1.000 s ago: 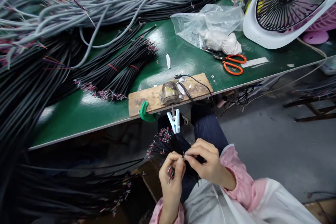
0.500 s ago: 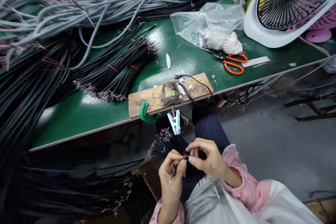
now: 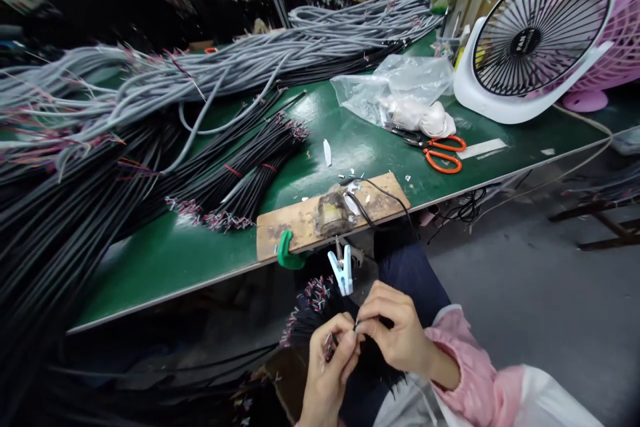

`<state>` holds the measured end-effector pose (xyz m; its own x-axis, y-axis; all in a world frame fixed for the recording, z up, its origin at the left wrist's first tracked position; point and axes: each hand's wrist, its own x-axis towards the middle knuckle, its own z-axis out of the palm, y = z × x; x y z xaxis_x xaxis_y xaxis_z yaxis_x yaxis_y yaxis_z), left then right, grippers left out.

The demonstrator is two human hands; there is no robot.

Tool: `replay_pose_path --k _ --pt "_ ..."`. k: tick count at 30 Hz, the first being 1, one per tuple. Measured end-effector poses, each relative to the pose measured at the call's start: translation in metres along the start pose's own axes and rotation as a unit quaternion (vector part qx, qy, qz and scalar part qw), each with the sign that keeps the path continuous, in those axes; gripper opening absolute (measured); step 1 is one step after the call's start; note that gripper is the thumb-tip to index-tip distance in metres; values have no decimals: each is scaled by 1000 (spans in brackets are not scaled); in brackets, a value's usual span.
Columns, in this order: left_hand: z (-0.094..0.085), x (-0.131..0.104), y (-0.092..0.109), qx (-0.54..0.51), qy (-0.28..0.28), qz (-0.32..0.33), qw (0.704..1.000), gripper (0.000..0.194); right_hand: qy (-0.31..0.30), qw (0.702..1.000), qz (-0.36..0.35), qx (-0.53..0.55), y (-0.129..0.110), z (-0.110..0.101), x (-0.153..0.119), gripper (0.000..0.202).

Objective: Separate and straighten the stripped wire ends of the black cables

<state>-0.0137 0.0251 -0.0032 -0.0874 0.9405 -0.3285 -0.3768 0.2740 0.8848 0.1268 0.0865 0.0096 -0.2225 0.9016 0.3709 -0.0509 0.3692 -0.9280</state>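
"Fingers [image 3: 345, 349] pinching what?"

"Left hand [image 3: 325, 370] and right hand [image 3: 397, 330] pinch 1 dark cable end [image 3: 357, 325], below the tabletop's [image 3: 367, 153] near edge."

"Step in hand?"

"Working that tip, I'd judge; the next move calls for a light, steady pinch."

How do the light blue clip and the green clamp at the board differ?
The light blue clip is V-shaped, while the green clamp is curved. The clip hangs beyond the board's front edge, whereas the clamp sits over that edge, nearer the board's left end in view. Both are at the front side of the board.
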Motion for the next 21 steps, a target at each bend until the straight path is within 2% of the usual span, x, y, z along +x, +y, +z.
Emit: replay_pose_path --k 2,3,5,7,8,10,13,15,17,21 --pt "1 6 3 -15 -24 22 999 37 -32 993 32 105 3 2 4 30" --pt "3 8 6 -15 -31 47 998 37 -60 980 73 177 6 3 7 32" --pt "7 13 14 -3 -32 96 995 35 -109 928 175 312 12 3 13 39" --pt "11 15 24 24 -9 118 993 32 -102 886 249 376 20 3 22 43" --pt "13 16 29 41 14 125 991 30 -79 883 265 379 23 2 27 44" --pt "17 16 39 73 50 145 986 25 -36 898 265 350 27 2 39 44" --pt "20 16 47 83 82 167 979 22 -70 914 236 323 26 6 57 54" --pt "22 18 49 75 90 174 978 22 -114 903 239 339 24 11 66 61" --pt "24 22 48 68 92 181 977 22 -133 883 261 366 21 16 71 64" --pt "25 27 45 73 106 184 975 25 -104 861 299 397 19 21 76 62"
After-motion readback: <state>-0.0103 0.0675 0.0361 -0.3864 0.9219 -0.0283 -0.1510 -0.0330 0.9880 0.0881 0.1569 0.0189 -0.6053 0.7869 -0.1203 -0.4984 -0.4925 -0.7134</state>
